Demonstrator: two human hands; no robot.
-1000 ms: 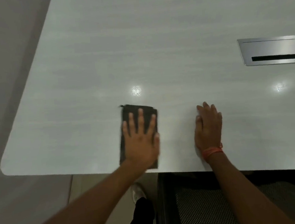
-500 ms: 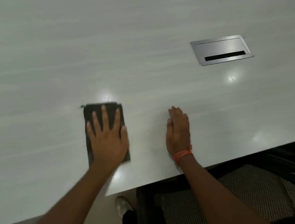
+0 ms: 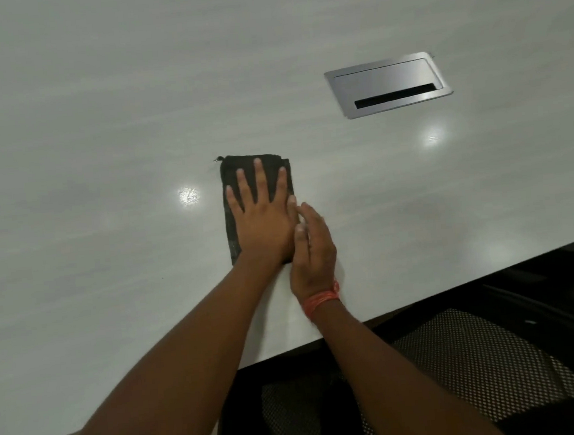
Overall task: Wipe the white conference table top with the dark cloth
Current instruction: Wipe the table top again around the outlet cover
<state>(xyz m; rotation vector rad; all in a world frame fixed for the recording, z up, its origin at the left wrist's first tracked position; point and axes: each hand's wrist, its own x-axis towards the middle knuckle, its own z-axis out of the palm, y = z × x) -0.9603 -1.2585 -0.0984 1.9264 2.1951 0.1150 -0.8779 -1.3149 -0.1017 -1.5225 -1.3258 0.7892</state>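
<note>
The folded dark cloth (image 3: pixel 256 171) is pressed flat on the glossy white conference table top (image 3: pixel 100 129) by the left hand (image 3: pixel 263 219), fingers spread, none curled around it. The right hand (image 3: pixel 312 249), uncurled and holding nothing, is laid against the left hand's edge, near the table's front edge.

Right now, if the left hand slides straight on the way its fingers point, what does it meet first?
Nothing, it seems. The left hand lies flat on the dark cloth, pointing up the table. The way looks free; the metal cable box sits off to the right.
</note>
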